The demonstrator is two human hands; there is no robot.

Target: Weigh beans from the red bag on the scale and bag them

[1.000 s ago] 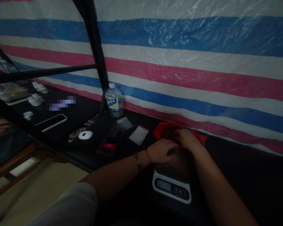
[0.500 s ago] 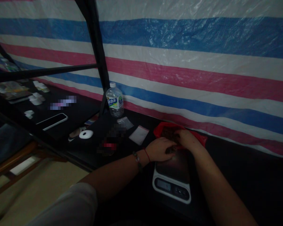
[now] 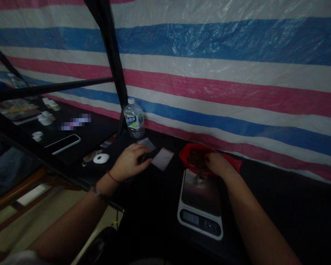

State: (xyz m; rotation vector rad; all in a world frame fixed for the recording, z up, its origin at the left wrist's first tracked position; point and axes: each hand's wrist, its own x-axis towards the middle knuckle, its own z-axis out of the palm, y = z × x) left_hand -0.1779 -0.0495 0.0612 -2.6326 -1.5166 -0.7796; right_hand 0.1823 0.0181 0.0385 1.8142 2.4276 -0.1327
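Observation:
A red plastic bag (image 3: 183,154) lies open behind the kitchen scale (image 3: 201,197), with brown crumbly pieces (image 3: 195,157) inside. My right hand (image 3: 217,163) is curled over the bag's near rim and grips it; the fingertips are partly hidden. A few brown pieces lie on the far end of the scale's metal plate, by the bag's mouth. My left hand (image 3: 131,160) hovers to the left, fingers bent and thumb apart, with nothing seen in it. Just right of that hand are a small pale packet (image 3: 162,159) and a clear little bag (image 3: 147,143).
A clear water bottle (image 3: 134,119) stands by the black frame post (image 3: 116,70). To the left are a white oval case (image 3: 101,158), a phone (image 3: 63,143) and small white bottles (image 3: 46,118). A striped plastic sheet (image 3: 223,84) hangs behind the black table.
My left hand has left the bag and scale and moved left, beside the pale packet, uncovering the scale plate. My right hand stays at the red bag.

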